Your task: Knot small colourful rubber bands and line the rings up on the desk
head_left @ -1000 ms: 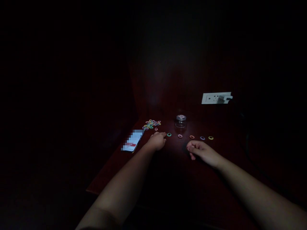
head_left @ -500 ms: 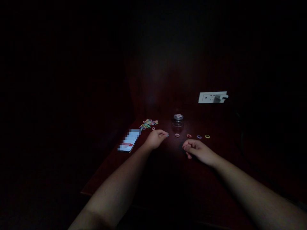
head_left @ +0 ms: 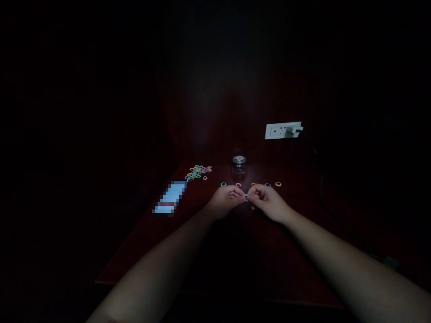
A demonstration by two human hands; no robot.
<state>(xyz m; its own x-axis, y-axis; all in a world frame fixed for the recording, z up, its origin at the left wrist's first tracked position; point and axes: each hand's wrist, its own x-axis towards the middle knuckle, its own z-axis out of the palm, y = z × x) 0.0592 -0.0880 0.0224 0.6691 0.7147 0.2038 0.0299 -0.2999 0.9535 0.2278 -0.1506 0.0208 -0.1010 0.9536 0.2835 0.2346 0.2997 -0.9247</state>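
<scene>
My left hand [head_left: 227, 200] and my right hand [head_left: 268, 202] meet over the dark red table, fingertips pinched on a small light-blue hair tie [head_left: 246, 195] between them. Just behind the hands runs a row of small hair ties: a green hair tie [head_left: 223, 184], a pink hair tie [head_left: 238, 185], a purple hair tie [head_left: 267, 185] and a yellow hair tie [head_left: 278, 184] among them. One reddish tie in the row is mostly covered by my right hand. A heap of colourful hair ties [head_left: 198, 171] lies at the back left, with a single pink tie beside it.
A clear lidded jar [head_left: 239, 165] stands behind the row. Left of my hands lies a phone [head_left: 170, 197] with a lit, blurred screen. A white wall socket [head_left: 283, 130] holds a plug, its dark cable running down on the right. The table [head_left: 114, 269] ends at front left.
My hands have come together, and both now grip the light-blue hair tie that was in my left fingers. The green tie at the row's left end now shows. The view has shifted right.
</scene>
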